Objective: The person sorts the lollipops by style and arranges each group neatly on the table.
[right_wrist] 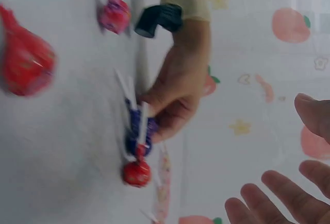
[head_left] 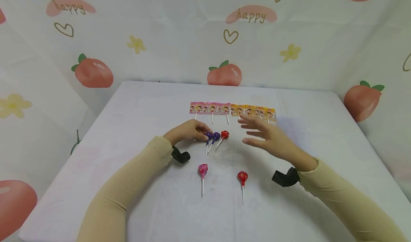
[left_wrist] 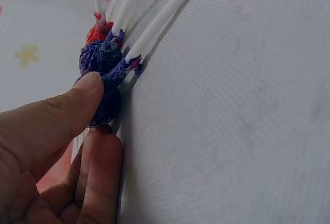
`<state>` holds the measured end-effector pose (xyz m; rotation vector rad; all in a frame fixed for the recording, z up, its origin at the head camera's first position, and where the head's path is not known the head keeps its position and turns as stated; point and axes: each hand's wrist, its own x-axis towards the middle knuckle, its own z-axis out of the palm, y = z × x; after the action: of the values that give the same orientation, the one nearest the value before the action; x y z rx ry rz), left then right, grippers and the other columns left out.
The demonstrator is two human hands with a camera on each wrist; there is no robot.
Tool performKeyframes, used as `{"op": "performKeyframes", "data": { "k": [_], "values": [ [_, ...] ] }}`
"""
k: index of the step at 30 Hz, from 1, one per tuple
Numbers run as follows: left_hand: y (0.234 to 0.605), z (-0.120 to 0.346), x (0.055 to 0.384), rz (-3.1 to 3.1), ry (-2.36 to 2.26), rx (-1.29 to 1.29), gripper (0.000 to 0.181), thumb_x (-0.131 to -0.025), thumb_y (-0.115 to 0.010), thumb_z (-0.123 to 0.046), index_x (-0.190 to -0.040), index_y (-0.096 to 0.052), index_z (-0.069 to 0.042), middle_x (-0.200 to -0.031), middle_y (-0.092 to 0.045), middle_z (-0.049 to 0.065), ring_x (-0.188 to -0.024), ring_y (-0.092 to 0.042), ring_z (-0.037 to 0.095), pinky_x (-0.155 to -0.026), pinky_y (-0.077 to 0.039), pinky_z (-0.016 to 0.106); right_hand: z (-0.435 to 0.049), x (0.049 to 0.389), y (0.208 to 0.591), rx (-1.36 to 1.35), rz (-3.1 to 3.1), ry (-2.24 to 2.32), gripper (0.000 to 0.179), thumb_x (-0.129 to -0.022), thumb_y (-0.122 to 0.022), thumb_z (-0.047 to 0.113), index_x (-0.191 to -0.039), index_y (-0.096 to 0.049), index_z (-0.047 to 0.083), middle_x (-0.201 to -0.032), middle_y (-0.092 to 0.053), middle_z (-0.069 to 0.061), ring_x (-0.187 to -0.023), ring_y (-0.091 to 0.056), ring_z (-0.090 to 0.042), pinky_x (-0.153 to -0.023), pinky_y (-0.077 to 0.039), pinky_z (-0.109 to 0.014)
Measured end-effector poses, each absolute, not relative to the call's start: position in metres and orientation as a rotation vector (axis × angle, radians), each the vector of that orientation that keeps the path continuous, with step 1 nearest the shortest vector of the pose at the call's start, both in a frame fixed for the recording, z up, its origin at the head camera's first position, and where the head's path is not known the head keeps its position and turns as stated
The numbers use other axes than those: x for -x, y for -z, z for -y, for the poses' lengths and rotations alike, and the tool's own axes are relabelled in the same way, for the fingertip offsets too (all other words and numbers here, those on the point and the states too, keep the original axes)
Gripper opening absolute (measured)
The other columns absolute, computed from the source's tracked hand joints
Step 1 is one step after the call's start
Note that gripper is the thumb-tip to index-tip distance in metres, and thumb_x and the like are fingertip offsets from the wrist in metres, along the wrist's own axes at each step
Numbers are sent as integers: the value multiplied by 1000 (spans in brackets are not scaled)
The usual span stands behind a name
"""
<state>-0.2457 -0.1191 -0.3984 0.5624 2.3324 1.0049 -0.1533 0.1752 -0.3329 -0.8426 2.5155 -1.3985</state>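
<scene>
My left hand pinches the wrapped head of a purple lollipop between thumb and fingers, low at the white tabletop. Right beside it lies a second purple lollipop, and then a red lollipop; their white sticks point toward me. To the right, my right hand is held above the table with fingers spread and nothing in them. Closer to me lie a pink lollipop and another red lollipop, set apart from each other.
Behind the hands, a row of flat pink packets with sticks adjoins yellow packets, partly behind the right fingertips. The white table ends at a cloth backdrop printed with peaches. Black straps hang at both wrists.
</scene>
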Motion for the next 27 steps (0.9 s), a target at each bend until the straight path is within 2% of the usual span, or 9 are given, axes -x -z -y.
{"op": "performKeyframes", "data": {
  "k": [7,12,18,23,27],
  "values": [
    [399,120,246,-2328,-1015,-567,30,-86,-73,-14,-116,-71,-10,-88,-65,0,-78,-52,10,-71,-44,21,-177,126,363,862,-2468,1398,76,-86,-72,10,-151,-32,16,-148,-44,-12,-134,-45,-33,-102,-42,-42],
    [399,119,247,-2328,-1008,-554,30,-86,-74,-15,-116,-71,-10,-88,-65,1,-77,-53,10,-69,-44,21,-176,113,382,845,-2393,1348,66,-86,-73,13,-144,-43,6,-146,-47,-15,-129,-49,-34,-99,-45,-40],
    [400,119,248,-2321,-1010,-551,30,-86,-74,-15,-116,-71,-11,-87,-65,0,-76,-53,9,-68,-44,21,-177,101,396,757,-2358,1240,47,-86,-74,22,-127,-61,4,-124,-63,-11,-107,-63,-20,-89,-53,-32],
    [400,119,248,-2322,-1012,-562,30,-86,-74,-15,-116,-71,-10,-88,-65,0,-76,-53,9,-68,-44,21,-177,98,402,768,-2388,1198,33,-84,-75,17,-114,-67,7,-111,-67,-6,-96,-62,-6,-82,-53,-25],
    [399,119,247,-2328,-1007,-561,30,-86,-73,-14,-116,-71,-9,-89,-65,1,-78,-53,10,-69,-45,21,-176,100,401,776,-2401,1157,27,-83,-76,16,-109,-69,10,-106,-67,-2,-94,-61,-4,-81,-53,-24]
  ]
}}
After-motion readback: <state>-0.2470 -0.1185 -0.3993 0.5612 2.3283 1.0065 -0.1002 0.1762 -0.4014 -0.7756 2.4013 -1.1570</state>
